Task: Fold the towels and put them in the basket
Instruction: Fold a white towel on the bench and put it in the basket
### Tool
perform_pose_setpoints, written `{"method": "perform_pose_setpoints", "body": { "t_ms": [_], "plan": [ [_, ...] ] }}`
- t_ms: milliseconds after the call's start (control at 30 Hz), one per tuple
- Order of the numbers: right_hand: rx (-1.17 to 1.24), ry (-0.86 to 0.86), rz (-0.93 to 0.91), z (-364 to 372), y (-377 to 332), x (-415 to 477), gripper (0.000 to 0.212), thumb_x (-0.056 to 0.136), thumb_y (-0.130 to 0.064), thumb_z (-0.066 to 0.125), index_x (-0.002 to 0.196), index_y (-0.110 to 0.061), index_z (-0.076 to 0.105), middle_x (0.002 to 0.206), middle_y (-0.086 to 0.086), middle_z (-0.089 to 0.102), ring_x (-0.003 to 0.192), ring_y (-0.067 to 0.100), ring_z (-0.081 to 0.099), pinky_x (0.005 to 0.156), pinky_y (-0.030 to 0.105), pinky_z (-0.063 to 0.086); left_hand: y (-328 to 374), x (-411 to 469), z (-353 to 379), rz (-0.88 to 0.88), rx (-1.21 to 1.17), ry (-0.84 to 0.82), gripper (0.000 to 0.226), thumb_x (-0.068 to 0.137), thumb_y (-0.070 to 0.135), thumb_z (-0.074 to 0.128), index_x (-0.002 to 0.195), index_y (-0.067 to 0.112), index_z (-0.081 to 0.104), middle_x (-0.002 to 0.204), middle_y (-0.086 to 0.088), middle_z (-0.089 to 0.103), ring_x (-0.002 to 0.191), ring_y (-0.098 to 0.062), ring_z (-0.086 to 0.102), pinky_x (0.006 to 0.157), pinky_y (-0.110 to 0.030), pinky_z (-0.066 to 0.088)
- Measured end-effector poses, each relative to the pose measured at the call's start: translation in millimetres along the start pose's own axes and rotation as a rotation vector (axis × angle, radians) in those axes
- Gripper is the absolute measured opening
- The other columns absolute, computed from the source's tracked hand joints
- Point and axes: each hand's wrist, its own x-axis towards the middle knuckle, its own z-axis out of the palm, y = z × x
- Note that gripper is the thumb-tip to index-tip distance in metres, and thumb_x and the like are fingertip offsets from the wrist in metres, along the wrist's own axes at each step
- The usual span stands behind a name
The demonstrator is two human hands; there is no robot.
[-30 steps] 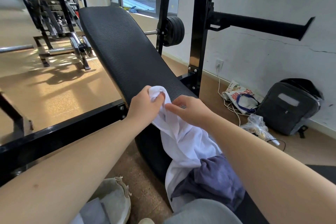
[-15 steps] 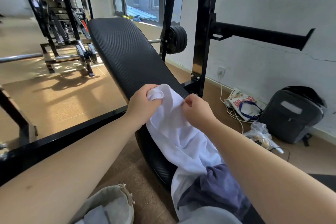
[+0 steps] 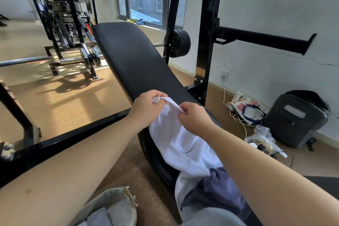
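**Both hands pinch the white towel's far hem**

The left hand pinches the far corner of the white towel between thumb and curled fingers. The right hand pinches the same hem just beside it, so each grip is clenched on cloth and the two nearly touch. From there the towel runs back toward the person along the black padded counter, its long axis following the pad and its near end under a dark blue towel. The hands likely need to part sideways along the hem before any fold. The basket sits on the floor at lower left, nearer the left arm.
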Motion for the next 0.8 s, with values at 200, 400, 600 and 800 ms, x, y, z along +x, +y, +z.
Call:
{"method": "perform_pose_setpoints", "body": {
  "t_ms": [200, 400, 600, 800],
  "plan": [
    [-0.082, 0.080, 0.080, -21.5, 19.5, 6.2, 0.018, 0.097, -0.029, 0.055, 0.090, -0.023, 0.070, 0.078, -0.003, 0.067, 0.071, 0.015, 0.062, 0.059, 0.027, 0.050, -18.9, -2.4, -17.5, 0.075, 0.197, 0.079, 0.014, 0.096, 0.032, 0.058, 0.107, 0.038, 0.066, 0.096, 0.022, 0.065, 0.085, 0.004, 0.059, 0.060, -0.015, 0.043],
    [-0.227, 0.089, 0.188, -54.9, 22.9, 22.4, 0.018, 0.092, -0.024, 0.055, 0.090, -0.023, 0.072, 0.084, 0.002, 0.069, 0.073, 0.021, 0.065, 0.064, 0.032, 0.058, -19.4, -7.0, -38.7, 0.107, 0.439, 0.039, 0.027, 0.091, 0.029, 0.061, 0.117, 0.035, 0.066, 0.094, 0.010, 0.069, 0.077, -0.009, 0.064, 0.069, -0.037, 0.060],
    [-0.263, 0.225, 0.258, -89.0, 31.5, 38.9, 0.018, 0.094, -0.022, 0.057, 0.085, -0.022, 0.072, 0.066, -0.003, 0.062, 0.056, 0.014, 0.055, 0.047, 0.019, 0.035, -22.3, 4.2, -59.1, 0.077, 0.497, 0.062, 0.021, 0.090, 0.022, 0.060, 0.104, 0.030, 0.073, 0.090, 0.014, 0.067, 0.082, -0.004, 0.059, 0.061, -0.019, 0.042],
    [0.685, 0.344, 0.401, -96.3, 7.4, 63.0, 0.006, 0.101, -0.019, 0.060, 0.095, -0.022, 0.060, 0.092, 0.011, 0.070, 0.061, 0.024, 0.076, 0.058, 0.034, 0.063, -18.8, 23.5, -68.6, -0.101, 0.309, 0.198, 0.010, 0.097, 0.028, 0.060, 0.093, 0.035, 0.066, 0.073, 0.016, 0.066, 0.052, -0.003, 0.068, 0.047, -0.018, 0.045]
  ]
}}
